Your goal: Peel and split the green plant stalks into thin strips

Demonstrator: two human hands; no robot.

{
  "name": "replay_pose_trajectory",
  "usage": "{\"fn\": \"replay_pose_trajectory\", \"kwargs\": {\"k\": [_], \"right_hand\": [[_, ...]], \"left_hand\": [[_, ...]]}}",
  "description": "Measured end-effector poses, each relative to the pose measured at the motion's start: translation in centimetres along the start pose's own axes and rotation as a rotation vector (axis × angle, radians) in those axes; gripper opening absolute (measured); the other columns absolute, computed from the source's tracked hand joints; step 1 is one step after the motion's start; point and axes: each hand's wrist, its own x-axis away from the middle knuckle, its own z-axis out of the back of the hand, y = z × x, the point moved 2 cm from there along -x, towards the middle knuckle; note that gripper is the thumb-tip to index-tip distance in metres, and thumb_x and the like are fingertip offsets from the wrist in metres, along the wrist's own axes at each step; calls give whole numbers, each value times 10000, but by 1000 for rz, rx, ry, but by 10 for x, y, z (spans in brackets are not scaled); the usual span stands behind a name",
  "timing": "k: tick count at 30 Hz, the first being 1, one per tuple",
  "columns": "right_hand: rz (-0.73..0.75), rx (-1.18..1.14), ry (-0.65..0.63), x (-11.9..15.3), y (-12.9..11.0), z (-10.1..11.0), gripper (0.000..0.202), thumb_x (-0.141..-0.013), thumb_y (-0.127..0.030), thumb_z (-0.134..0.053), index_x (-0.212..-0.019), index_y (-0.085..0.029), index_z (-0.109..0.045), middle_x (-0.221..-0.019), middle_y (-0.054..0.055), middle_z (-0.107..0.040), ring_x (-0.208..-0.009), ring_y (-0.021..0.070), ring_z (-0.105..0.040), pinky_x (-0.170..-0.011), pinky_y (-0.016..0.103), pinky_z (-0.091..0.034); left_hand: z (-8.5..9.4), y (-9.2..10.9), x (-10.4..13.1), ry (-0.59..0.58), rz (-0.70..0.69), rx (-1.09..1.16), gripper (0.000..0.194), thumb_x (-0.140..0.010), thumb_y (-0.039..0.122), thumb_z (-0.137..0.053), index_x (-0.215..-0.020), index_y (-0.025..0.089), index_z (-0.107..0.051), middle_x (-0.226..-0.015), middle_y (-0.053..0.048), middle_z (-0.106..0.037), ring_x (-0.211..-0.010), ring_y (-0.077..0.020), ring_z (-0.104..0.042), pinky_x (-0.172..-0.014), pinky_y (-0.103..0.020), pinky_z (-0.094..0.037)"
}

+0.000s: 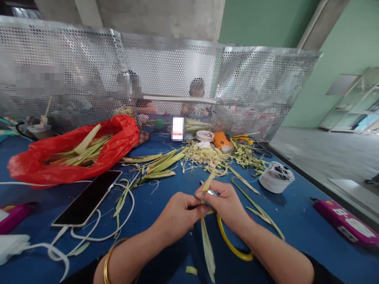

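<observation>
Near the table's front middle, my left hand (180, 213) and my right hand (229, 203) meet, closed around a pale dried leaf strip (208, 252). Its upper end rises above the fingers, and its long lower end hangs toward me. Under my right palm is a pair of scissors with a yellow handle loop (233, 251); a bit of metal blade shows between the fingers, most of the tool hidden by the hand. A small cut leaf piece (191, 270) lies below. Just beyond my hands are a heap of leaf shreds (209, 156) and several long leaves (166, 162).
Left: a red plastic bag (32, 161) of dried leaves, a phone (89, 199) and white cables. Right: a spool of white cord (276, 177) and a purple box (345, 221). Behind, a tape roll (205, 136), an orange packet (222, 141) and a perforated metal screen (171, 59), people beyond.
</observation>
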Motion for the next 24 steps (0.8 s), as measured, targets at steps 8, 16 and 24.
{"fn": "replay_pose_trajectory", "kwargs": {"k": [8, 16, 24], "right_hand": [[-55, 21, 108, -2, 6, -2, 133, -758, -237, -604, -668, -174, -679, -675, 16, -645, -678, 167, -595, -636, 272, -460], [545, 558, 345, 21, -25, 17, 111, -867, -208, -556, -805, -223, -647, -801, 34, -639, -785, 184, -584, -746, 311, -426], [69, 347, -89, 15, 14, -24, 261, -931, -293, -470, -712, -200, -576, -713, 2, -611, -672, 141, -555, -615, 234, -404]], "left_hand": [[-7, -6, -4, -33, -13, 107, 374, -748, 452, -622, -560, 137, -694, -425, 37, -461, -445, -90, -370, -471, -224, -261], [13, -6, -9, 247, 51, 702, 235, -711, 312, -715, -876, 147, -739, -828, -57, -709, -798, -148, -624, -787, -232, -444], [8, -2, -9, 277, 41, 768, 212, -661, 255, -742, -827, 122, -749, -678, -30, -689, -568, -106, -557, -628, -226, -471]]}}
